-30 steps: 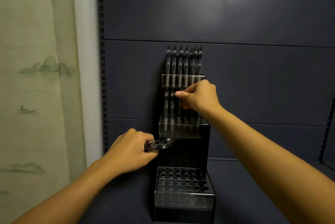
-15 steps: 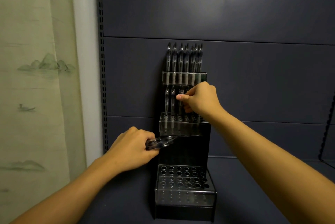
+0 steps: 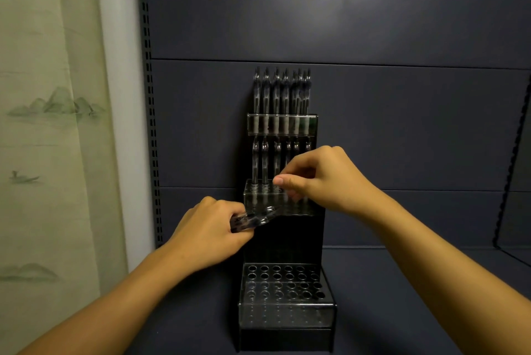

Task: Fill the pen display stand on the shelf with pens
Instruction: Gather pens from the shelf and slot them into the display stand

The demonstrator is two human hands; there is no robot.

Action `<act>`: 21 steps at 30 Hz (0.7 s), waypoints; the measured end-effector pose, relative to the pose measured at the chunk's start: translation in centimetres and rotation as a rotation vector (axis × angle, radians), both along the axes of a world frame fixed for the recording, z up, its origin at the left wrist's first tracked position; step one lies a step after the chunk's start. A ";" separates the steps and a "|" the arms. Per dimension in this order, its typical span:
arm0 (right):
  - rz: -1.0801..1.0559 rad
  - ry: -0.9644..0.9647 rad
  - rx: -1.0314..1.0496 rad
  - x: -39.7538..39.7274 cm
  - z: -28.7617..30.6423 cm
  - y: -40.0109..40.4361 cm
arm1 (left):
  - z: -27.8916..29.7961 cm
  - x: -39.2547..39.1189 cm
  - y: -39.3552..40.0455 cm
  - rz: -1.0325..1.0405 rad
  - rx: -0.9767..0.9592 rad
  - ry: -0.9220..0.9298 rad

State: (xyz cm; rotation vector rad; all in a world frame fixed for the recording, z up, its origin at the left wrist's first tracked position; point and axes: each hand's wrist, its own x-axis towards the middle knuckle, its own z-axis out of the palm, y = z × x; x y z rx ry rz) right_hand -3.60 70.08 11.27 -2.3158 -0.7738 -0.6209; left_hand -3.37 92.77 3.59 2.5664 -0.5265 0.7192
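Right fingers: I see the thumb and forefinger of my right hand (image 3: 324,179) drawn together at the middle tier's top, thumb tip pointing toward 9 o'clock; a pen seems to be pinched there, but I cannot tell for certain, since the fingers hide the spot.
Left fingers: my left hand (image 3: 207,228) is curled round a bundle of spare pens (image 3: 254,218), their clear ends poking out toward 2 o'clock and overlapping the front of the middle tier.
Hands to each other: the left sits at 7 o'clock of the right, near it but apart.
Middle tier: this clear holed block (image 3: 258,199) holds upright pens (image 3: 260,165) in its back row; two at the left show fully, and the tops of others show above my right hand.
Top tier: at 12 o'clock of my right hand, a clear rail (image 3: 283,124) with a full row of pens (image 3: 280,90) standing in it, tips up.
Bottom tier: at 6 o'clock, the lowest holed block (image 3: 287,285) shows rows of open holes with no pens standing in them.
Pen display stand: the black stepped stand (image 3: 287,242) rests on the dark shelf (image 3: 402,283), its back against the dark panel (image 3: 373,124).
Surroundings: a slotted upright (image 3: 149,96) runs at 9 o'clock of the stand; beyond it hangs a pale curtain with a landscape print (image 3: 48,124).
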 end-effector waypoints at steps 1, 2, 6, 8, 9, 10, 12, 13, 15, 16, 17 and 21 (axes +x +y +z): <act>0.013 0.013 0.010 -0.4 -0.2 0.2 | 0.1 0.0 -0.2 0.003 -0.004 -0.005; 0.016 0.029 0.011 -0.7 -0.3 0.5 | 0.2 -0.1 -0.4 0.006 -0.004 -0.010; -0.023 0.245 -0.032 -1.3 -0.9 1.3 | 0.7 -0.3 -1.1 0.026 0.048 -0.032; -0.005 0.413 0.014 -1.2 -1.0 1.4 | 0.7 -0.5 -1.2 0.037 0.058 -0.053; 0.015 0.481 0.051 -1.2 -1.1 1.3 | 0.8 -0.5 -1.3 0.037 0.055 -0.064; 0.033 0.529 0.078 -1.2 -1.2 1.2 | 0.8 -0.6 -1.3 0.035 0.060 -0.072; 0.052 0.578 0.106 -1.2 -1.2 1.0 | 0.8 -0.7 -1.4 0.032 0.086 -0.080; 0.056 0.593 0.116 -1.2 -1.1 0.9 | 0.9 -0.8 -1.5 0.032 0.098 -0.082; 0.062 0.615 0.137 -1.3 -1.0 0.9 | 0.9 -0.8 -1.5 0.031 0.099 -0.079; 0.067 0.623 0.148 -1.3 -1.0 0.9 | 0.9 -0.8 -1.5 0.025 0.090 -0.076; 0.074 0.630 0.160 -1.3 -0.9 0.8 | 0.9 -0.8 -1.6 0.019 0.079 -0.074; 0.081 0.655 0.203 -1.3 -0.7 0.8 | 0.8 -0.6 -1.6 -0.005 0.053 -0.082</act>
